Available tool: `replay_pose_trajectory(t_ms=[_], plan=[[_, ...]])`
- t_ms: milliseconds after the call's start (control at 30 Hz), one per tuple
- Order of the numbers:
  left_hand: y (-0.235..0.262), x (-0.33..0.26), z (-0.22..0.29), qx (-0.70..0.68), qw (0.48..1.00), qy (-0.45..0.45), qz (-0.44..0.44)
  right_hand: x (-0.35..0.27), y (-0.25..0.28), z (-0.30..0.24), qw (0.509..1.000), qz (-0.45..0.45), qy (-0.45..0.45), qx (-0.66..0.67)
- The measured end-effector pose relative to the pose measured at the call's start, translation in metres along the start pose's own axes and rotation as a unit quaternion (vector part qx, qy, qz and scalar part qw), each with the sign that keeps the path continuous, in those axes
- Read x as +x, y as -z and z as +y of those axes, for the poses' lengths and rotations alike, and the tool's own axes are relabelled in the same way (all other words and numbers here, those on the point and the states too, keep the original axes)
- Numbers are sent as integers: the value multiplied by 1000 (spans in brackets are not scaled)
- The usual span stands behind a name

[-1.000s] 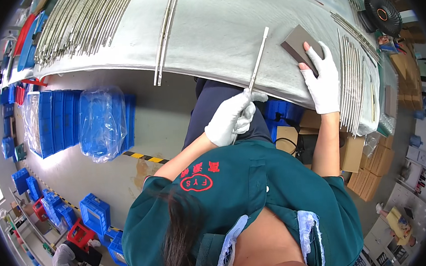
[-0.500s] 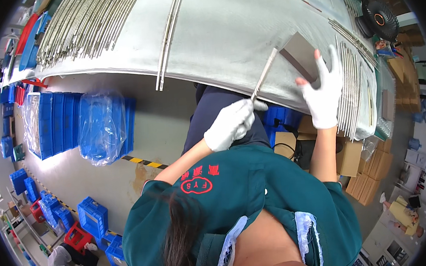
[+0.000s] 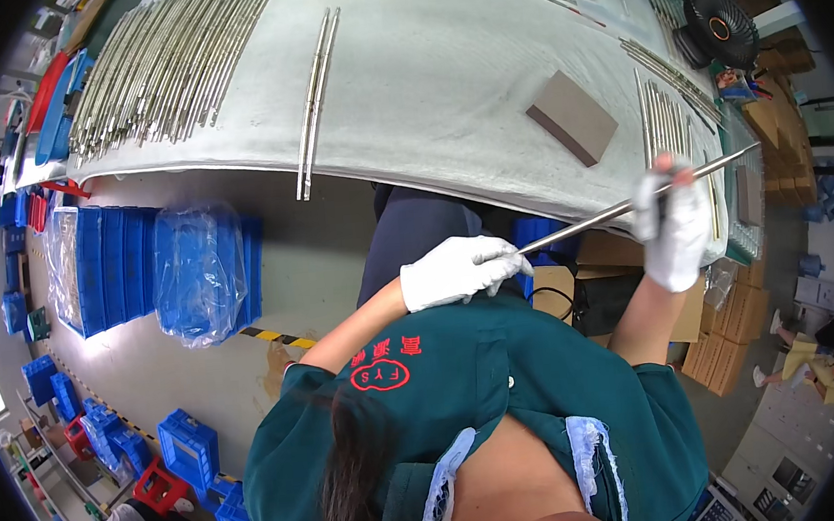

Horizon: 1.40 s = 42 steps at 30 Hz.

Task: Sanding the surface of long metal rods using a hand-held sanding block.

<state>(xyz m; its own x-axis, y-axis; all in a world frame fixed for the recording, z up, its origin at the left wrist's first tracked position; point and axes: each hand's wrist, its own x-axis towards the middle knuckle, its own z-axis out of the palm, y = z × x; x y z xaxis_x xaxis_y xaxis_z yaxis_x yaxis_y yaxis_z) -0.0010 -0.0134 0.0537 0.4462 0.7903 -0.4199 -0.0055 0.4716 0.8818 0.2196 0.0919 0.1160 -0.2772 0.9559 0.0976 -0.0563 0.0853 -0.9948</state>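
A long, thin metal rod [image 3: 571, 230] slants up to the right across the front edge of the table. My left hand [image 3: 462, 272], in a white glove, is closed round its lower end close to my body. Farther along the rod, my right hand [image 3: 674, 226] has its fingers closed about it; the glove leaves some fingertips bare and motion blurs them. Beyond my right hand the rod's far end sticks out over the right side of the table. A flat grey-brown block [image 3: 572, 118] lies on the table, nearest to my right hand.
Many metal rods [image 3: 167, 65] lie in a row at the table's left. Two more rods [image 3: 316, 102] overhang its front edge. Another row of rods [image 3: 663, 119] lies at the right, near a black fan [image 3: 720, 26]. Blue crates [image 3: 117, 250] stand on the floor at left.
My right hand has gone from spread fingers to closed on the rod. The rod has swung from pointing away to pointing right. My left hand has drawn nearer my body.
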Motion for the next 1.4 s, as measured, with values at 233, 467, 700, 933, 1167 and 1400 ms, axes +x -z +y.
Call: replay_pose_trajectory(t_ms=[233, 467, 700, 933, 1167, 1400], plan=[[10, -4, -20, -83, 986, -44, 135, 76, 74, 13, 939, 80, -168, -288], [45, -23, -33, -209, 908, -130, 339, 101, 64, 53, 739, 5, -60, -671], [65, -34, -44, -288, 847, -170, 413, 95, 87, 52, 699, 34, 176, -692], [67, -24, -42, -403, 752, -214, 475, 46, 17, 19, 828, -42, 142, -540], [58, -22, -42, -333, 769, -204, 506, 20, -39, 25, 866, -128, 135, -465], [7, -21, -18, -175, 933, -94, 300, 9, -95, 51, 844, -241, 231, -419]])
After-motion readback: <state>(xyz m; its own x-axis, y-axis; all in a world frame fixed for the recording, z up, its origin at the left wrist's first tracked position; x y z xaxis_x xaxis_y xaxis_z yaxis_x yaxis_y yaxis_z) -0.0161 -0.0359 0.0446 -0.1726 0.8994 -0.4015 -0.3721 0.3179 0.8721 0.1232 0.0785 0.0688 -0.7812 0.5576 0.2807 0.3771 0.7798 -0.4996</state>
